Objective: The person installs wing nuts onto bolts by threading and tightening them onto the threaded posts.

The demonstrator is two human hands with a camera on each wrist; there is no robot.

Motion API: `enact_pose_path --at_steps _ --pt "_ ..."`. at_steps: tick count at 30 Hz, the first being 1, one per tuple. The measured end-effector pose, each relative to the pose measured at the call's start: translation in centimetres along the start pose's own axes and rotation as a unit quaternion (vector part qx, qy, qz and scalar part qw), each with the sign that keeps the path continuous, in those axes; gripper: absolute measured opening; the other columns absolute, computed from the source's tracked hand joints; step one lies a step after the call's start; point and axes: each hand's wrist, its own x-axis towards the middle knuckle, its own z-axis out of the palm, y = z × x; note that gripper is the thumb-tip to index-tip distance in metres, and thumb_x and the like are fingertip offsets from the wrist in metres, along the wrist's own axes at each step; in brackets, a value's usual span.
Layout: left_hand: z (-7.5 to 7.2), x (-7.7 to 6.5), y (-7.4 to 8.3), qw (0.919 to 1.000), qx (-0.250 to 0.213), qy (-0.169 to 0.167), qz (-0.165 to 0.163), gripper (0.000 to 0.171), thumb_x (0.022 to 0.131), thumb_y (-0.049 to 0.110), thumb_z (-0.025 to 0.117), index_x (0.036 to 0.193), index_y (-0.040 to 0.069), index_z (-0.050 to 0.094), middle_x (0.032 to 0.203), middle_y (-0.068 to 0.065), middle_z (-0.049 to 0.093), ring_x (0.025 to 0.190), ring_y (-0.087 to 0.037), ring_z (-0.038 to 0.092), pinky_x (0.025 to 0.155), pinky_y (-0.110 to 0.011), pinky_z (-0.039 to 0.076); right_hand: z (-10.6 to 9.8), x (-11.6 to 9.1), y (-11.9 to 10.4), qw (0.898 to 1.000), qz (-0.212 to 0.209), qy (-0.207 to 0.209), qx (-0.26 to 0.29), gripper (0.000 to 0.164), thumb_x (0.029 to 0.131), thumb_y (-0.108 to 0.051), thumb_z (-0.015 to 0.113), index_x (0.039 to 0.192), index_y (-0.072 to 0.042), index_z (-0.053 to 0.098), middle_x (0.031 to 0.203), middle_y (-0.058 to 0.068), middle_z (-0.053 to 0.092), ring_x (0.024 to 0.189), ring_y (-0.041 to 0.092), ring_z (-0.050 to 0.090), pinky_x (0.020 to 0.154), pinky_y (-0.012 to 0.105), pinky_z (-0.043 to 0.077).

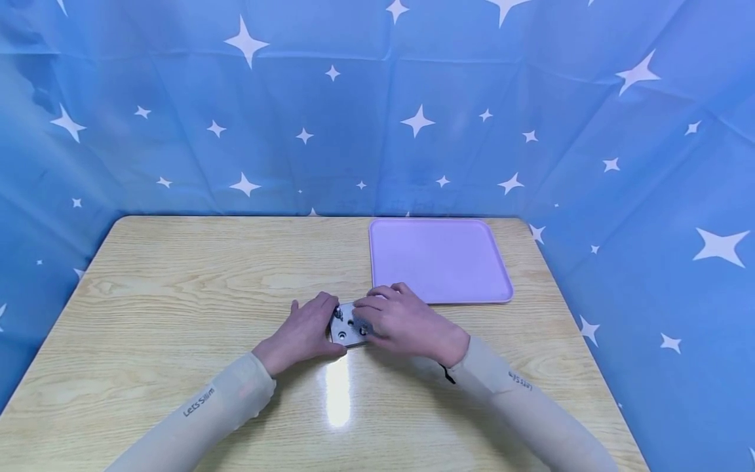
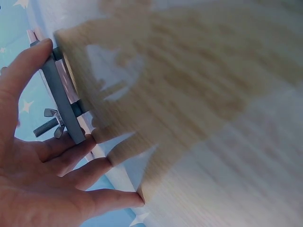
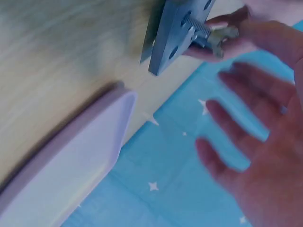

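Observation:
A grey metal plate with round holes (image 1: 348,335) lies near the middle of the table. My left hand (image 1: 303,330) holds it by opposite edges, thumb at one edge and fingertips at the other. In the left wrist view, the plate (image 2: 61,92) stands slightly off the table on dark stubs. A threaded bolt with a wing nut (image 2: 57,123) sticks up from it. In the right wrist view, the wing nut (image 3: 220,40) sits on its bolt beside the thumb of my right hand (image 3: 265,156). That hand's other fingers are spread, blurred and apart from the nut.
A shallow purple tray (image 1: 501,300) lies at the table's back right, just beyond the right hand. The wood-grain table (image 1: 206,282) meets a blue curtain with white stars (image 1: 354,131) at the back and sides. A bright reflection shows in front of the plate.

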Motion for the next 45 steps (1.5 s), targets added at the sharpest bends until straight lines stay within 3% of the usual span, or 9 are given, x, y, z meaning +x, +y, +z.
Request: enact_pose_path --at_steps 4,8,19,26,30,34,38,41,45 --pt "-0.1 0.0 0.0 1.0 0.002 -0.004 -0.004 0.072 0.068 0.037 0.093 0.121 0.005 0.057 0.115 -0.005 0.058 0.095 -0.02 0.057 0.095 -0.078 0.039 0.1 -0.1 0.4 0.998 -0.062 0.013 -0.012 0.038 0.088 -0.017 0.082 0.124 -0.022 0.072 0.126 -0.008 0.069 0.117 0.017 0.06 0.091 0.041 0.049" --pt "-0.1 0.1 0.0 1.0 -0.002 -0.006 -0.006 0.071 0.069 0.037 0.093 0.121 0.006 0.057 0.114 -0.004 0.058 0.092 -0.018 0.055 0.095 -0.077 0.04 0.7 0.0 0.3 0.996 -0.065 0.041 -0.034 0.025 0.088 -0.022 0.084 0.111 -0.023 0.075 0.112 -0.011 0.072 0.108 0.015 0.062 0.091 0.039 0.049" --pt "0.0 0.0 0.0 1.0 -0.003 0.002 -0.001 0.073 0.068 0.037 0.093 0.122 0.005 0.057 0.117 -0.006 0.059 0.096 -0.02 0.057 0.093 -0.076 0.041 1.9 0.6 -0.5 0.997 -0.009 0.067 -0.041 0.014 0.093 -0.032 0.077 0.088 -0.021 0.073 0.084 -0.009 0.069 0.081 0.016 0.058 0.074 0.033 0.044" --pt "-0.1 -0.1 0.0 1.0 0.0 0.0 -0.001 0.075 0.068 0.038 0.093 0.124 0.004 0.057 0.116 -0.006 0.058 0.096 -0.02 0.057 0.094 -0.077 0.04 2.3 0.8 -1.7 0.995 0.066 0.077 0.016 0.015 0.092 -0.023 0.078 0.081 -0.017 0.069 0.072 -0.006 0.066 0.062 0.013 0.054 0.057 0.029 0.039" --pt "-0.1 -0.1 0.1 1.0 0.003 0.0 0.001 0.075 0.068 0.038 0.094 0.124 0.004 0.057 0.116 -0.007 0.058 0.096 -0.02 0.057 0.095 -0.077 0.04 2.0 0.8 -1.8 0.994 0.086 0.064 0.033 0.022 0.092 -0.031 0.078 0.08 -0.017 0.066 0.069 -0.007 0.063 0.059 0.013 0.054 0.055 0.029 0.039" --pt "-0.1 -0.1 0.1 1.0 0.001 0.001 0.003 0.073 0.068 0.037 0.094 0.122 0.005 0.058 0.117 -0.007 0.059 0.098 -0.021 0.059 0.095 -0.078 0.04 1.1 0.4 -1.1 0.998 0.047 0.011 0.028 0.033 0.09 -0.044 0.077 0.107 -0.016 0.072 0.094 -0.004 0.07 0.082 0.017 0.062 0.071 0.034 0.048" --pt "-0.2 0.0 0.0 1.0 0.0 0.0 0.003 0.071 0.068 0.036 0.093 0.121 0.005 0.058 0.117 -0.006 0.059 0.102 -0.023 0.061 0.094 -0.079 0.039 0.4 0.1 -0.2 0.998 -0.045 -0.041 0.012 0.047 0.093 -0.027 0.076 0.138 -0.023 0.063 0.139 -0.007 0.062 0.126 0.02 0.057 0.096 0.043 0.048" --pt "-0.2 0.0 0.0 1.0 0.003 0.0 0.003 0.072 0.068 0.037 0.093 0.122 0.004 0.058 0.117 -0.007 0.059 0.102 -0.023 0.061 0.093 -0.079 0.04 0.3 0.0 0.2 0.995 -0.095 -0.038 -0.01 0.044 0.096 -0.013 0.073 0.137 -0.026 0.063 0.142 -0.012 0.06 0.133 0.018 0.054 0.099 0.043 0.047" --pt "-0.1 0.0 -0.1 1.0 0.002 -0.003 0.001 0.073 0.068 0.038 0.093 0.122 0.005 0.057 0.117 -0.006 0.058 0.098 -0.021 0.058 0.094 -0.078 0.04 0.3 0.0 0.3 0.993 -0.109 -0.018 -0.034 0.034 0.097 -0.011 0.072 0.127 -0.025 0.069 0.132 -0.014 0.065 0.127 0.015 0.058 0.096 0.04 0.048"
